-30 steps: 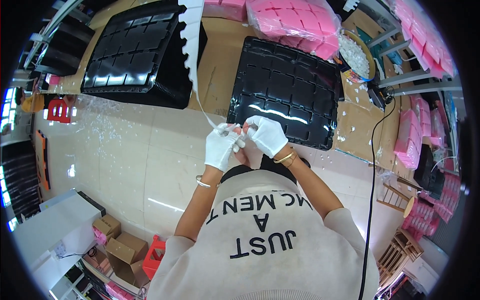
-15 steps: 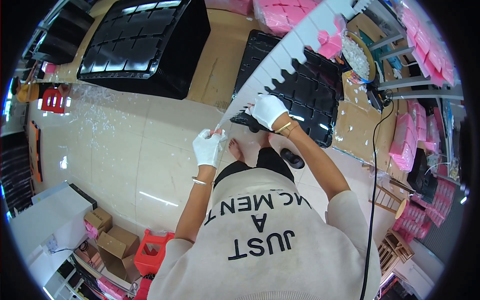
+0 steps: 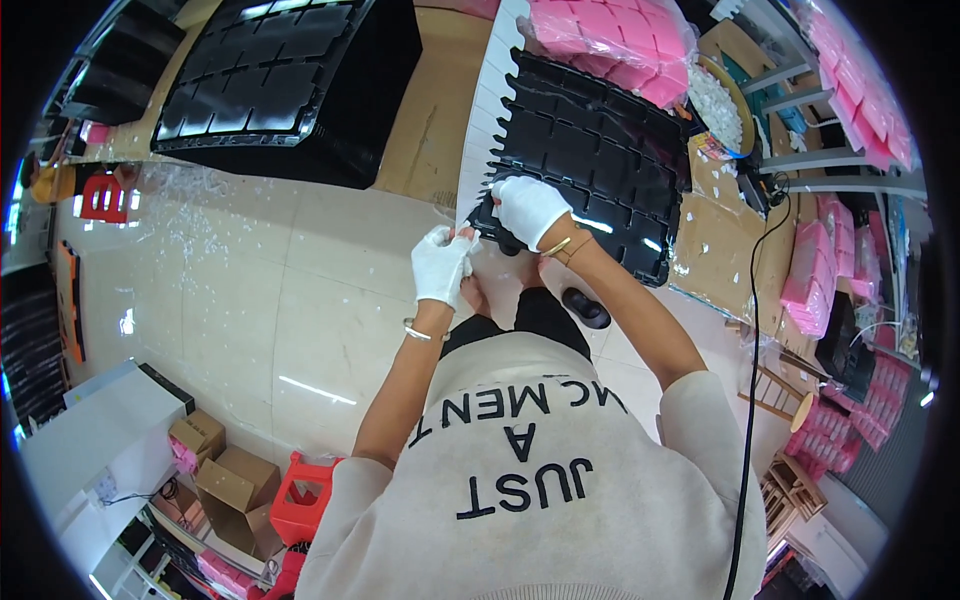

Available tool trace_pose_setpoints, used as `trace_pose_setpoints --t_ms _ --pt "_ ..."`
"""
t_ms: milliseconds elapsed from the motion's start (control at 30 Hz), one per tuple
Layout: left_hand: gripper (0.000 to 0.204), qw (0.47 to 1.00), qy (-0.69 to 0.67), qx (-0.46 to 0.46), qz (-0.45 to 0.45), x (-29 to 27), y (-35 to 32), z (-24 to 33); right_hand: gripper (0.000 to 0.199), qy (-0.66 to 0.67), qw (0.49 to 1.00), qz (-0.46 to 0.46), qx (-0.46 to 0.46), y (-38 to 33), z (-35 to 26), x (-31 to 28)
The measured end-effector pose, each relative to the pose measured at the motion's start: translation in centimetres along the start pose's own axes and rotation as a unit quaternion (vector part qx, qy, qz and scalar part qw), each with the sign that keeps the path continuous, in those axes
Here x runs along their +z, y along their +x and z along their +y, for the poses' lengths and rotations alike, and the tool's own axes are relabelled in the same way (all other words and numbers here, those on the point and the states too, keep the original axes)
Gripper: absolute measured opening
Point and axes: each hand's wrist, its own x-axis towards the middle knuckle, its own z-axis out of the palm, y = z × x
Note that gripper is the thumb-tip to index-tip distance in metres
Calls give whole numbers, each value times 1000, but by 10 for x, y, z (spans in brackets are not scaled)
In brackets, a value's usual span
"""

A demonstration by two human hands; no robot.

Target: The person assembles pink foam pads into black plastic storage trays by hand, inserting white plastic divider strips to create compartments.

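A long white sheet strip with a notched right edge runs away from me along the left side of a black moulded tray. My left hand, in a white glove, pinches the strip's near end at the tray's front left corner. My right hand, gloved too, has its fingers closed at the notched edge, above the tray's near left part. Its fingertips are partly hidden, but they seem to grip the strip.
Pink wrapped packs lie behind the tray. A round tub of white bits stands right of it, and a tall black tray stack to the left. A black cable hangs at my right. A slipper lies on the floor.
The white strip has swung left, from slanting across the black tray to lying along its left side. My left hand has moved slightly right and up; the right hand has shifted slightly left.
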Motion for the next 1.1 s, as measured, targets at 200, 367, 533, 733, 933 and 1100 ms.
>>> trace_pose_setpoints --t_ms 200,367,533,733,933,1100 --pt "20 1000 5 16 11 4 9 -8 14 -4 1000 20 0 -4 -1 9" --pt "21 1000 -25 13 9 6 8 -11 18 22 998 60 11 -11 3 15" --pt "25 1000 7 2 20 6 -4 -1 11 154 984 87 2 -49 -14 6" --pt "23 998 -50 -28 -11 18 -23 -1 16 289 947 44 135 -96 -33 -22" --pt "8 990 -94 -76 -69 46 -46 3 19 263 952 86 129 -116 -7 -25" --pt "8 981 -125 -110 -95 75 -63 5 16 292 946 77 122 -132 18 -33"
